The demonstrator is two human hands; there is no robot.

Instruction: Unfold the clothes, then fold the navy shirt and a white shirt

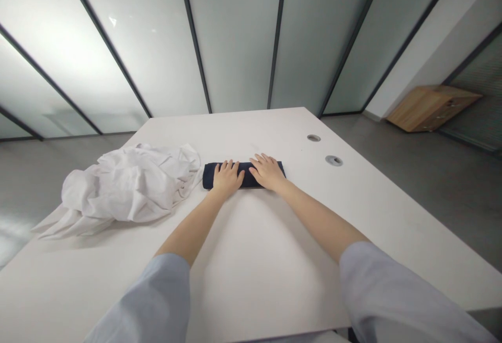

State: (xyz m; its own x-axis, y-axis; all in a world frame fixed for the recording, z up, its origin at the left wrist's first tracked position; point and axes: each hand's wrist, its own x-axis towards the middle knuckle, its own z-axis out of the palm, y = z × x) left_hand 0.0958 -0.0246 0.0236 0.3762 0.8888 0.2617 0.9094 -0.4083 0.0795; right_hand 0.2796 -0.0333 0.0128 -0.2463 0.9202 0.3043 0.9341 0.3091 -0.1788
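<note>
Basically, head view: both hands are on the dark cloth [246,176], a long narrow folded strip lying flat on the white surface [266,280], well in from the near edge & approx. midway b/w L & R edges. Its long sides run roughly parallel to the far edge.

L hand [227,177] is palm down on the L half, fingers a bit spread & pointing to the far edge. R hand [267,172] is palm down on the R half, fingers angled up & L, tips at the cloth's far side. Hands are apart from each other w/ a short stretch of dark cloth showing b/w the thumbs; both open & flat, neither clamped on anything.

White cloth [129,186] is in a loose, crumpled heap L of the dark cloth, w/ its loose end out to the surface's L edge. Its R side comes just beside the dark cloth's L end; can't tell if they touch.

Far hole [314,137] & near hole [334,160] sit along the R edge, toward the far R corner. Wood cabinet [427,107] is on the grey floor [392,155], off past the R edge. Frosted panels [235,34] w/ dark frames stand beyond the far edge.
</note>
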